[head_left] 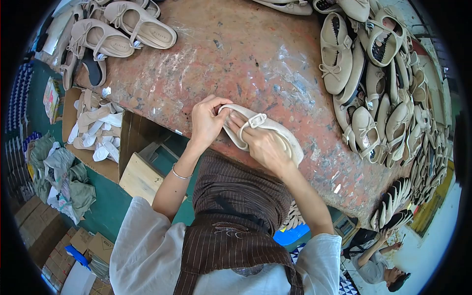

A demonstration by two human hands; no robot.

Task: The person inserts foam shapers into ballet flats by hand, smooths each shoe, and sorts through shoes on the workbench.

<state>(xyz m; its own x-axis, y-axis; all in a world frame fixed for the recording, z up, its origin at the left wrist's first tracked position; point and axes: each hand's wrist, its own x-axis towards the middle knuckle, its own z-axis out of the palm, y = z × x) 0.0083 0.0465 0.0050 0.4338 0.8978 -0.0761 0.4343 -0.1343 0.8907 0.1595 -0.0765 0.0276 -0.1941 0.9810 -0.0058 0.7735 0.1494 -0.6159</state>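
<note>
A beige flat shoe with a strap and small bow (290, 139) lies tilted at the near edge of the worktable (221, 59). Its narrow end points up and left. My left hand (206, 120) pinches the rim at that end, thumb and fingers closed on it. Fingers of my right hand (265, 147) reach into the shoe's opening, beneath the strap, and the palm rests over its side. The fingertips inside are partly hidden by the strap and upper.
Beige shoes (142, 24) stand at the back left; a large pile of shoes (366, 128) covers the right side. A carton of insoles (98, 162) sits below left, beside a wooden stool (140, 177). Another person (373, 265) is at the lower right.
</note>
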